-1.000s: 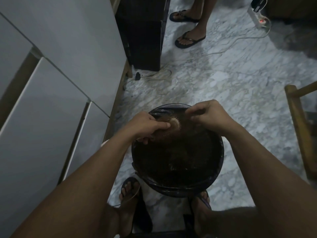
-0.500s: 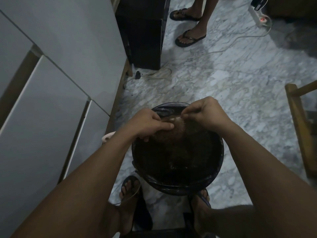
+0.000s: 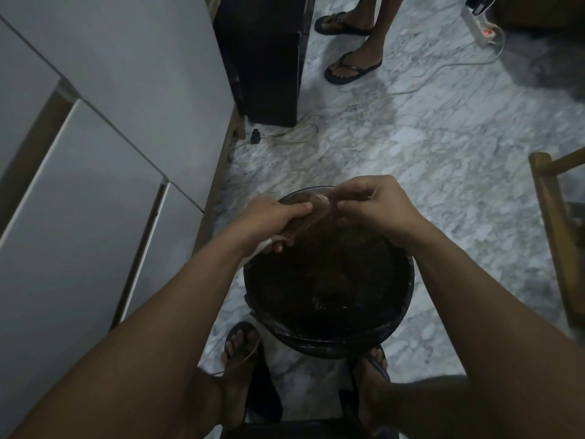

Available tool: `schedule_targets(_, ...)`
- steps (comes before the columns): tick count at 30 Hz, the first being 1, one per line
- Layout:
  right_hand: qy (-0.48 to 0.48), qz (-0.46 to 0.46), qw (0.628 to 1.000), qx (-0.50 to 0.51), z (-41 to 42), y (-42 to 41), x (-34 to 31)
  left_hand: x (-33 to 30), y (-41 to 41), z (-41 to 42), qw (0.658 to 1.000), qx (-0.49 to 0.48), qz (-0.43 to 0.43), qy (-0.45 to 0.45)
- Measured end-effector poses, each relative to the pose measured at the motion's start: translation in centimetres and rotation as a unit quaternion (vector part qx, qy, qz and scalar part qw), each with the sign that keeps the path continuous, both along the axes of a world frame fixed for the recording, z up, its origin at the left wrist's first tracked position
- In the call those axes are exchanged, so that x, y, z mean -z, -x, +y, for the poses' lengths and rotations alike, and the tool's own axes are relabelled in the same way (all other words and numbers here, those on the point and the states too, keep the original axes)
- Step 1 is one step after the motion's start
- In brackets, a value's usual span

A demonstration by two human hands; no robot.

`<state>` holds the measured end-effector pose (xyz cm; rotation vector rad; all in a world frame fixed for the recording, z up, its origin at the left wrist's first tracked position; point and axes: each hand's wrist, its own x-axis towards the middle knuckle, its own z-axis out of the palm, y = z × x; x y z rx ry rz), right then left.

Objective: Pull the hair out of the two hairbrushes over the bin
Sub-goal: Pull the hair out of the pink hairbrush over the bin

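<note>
Over the bin (image 3: 408, 299), left hand (image 3: 272, 218) grips one hairbrush (image 3: 308, 217), right hand (image 3: 378, 205) pinching hair; cleaning looks unfinished, no second brush visible.

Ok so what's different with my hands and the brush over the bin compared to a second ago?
The left hand has turned the hairbrush so its length shows, the round end pointing away from you. The right hand has edged slightly away from you, its fingertips still pinching at the bristles. Both hands stay over the far rim of the bin, which has not moved.
</note>
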<state>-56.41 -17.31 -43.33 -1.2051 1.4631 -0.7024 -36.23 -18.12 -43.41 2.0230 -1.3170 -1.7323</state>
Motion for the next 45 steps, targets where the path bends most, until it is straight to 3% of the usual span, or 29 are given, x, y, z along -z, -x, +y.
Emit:
schedule_targets(2,-0.026,-0.017,0.999,-0.035,0.2,0.0,0.1,0.1,0.2,0.0,1.0,-0.015,0.008,0.0)
schedule_targets(4,-0.003,0.049,0.997,-0.065,0.4,-0.3,0.5,0.1,0.3,0.1,0.999,-0.026,0.019,-0.003)
schedule_targets(8,0.051,0.161,0.986,-0.005,0.4,-0.7,0.7,0.1,0.3,0.3,1.0,0.005,0.003,-0.006)
schedule_targets(17,-0.035,0.101,0.99,0.097,-0.2,1.9,-0.1,1.2,-1.4,-0.4,0.991,0.004,-0.091,0.096)
schedule_targets(28,-0.088,0.19,0.973,0.095,-0.1,3.5,-0.2,1.8,-1.4,-0.6,0.968,-0.006,-0.184,0.171)
schedule_targets(30,-0.088,0.217,0.968,0.092,0.0,3.7,-0.1,1.7,-1.2,-0.4,0.967,-0.003,-0.185,0.174)
schedule_targets(33,-0.084,0.259,0.962,-0.015,0.4,3.3,0.0,1.3,-0.6,0.0,0.97,0.019,-0.176,0.169)
schedule_targets(35,-0.077,0.2,0.975,-0.057,0.5,2.5,0.3,1.3,-0.2,0.2,0.97,0.029,-0.168,0.172)
schedule_targets(38,-0.028,0.158,0.986,-0.048,0.8,0.5,0.5,1.3,0.7,0.5,0.971,0.04,-0.149,0.185)
schedule_targets(45,0.019,0.239,0.97,-0.048,0.7,-0.6,1.0,1.3,0.8,0.5,0.964,0.059,-0.154,0.208)
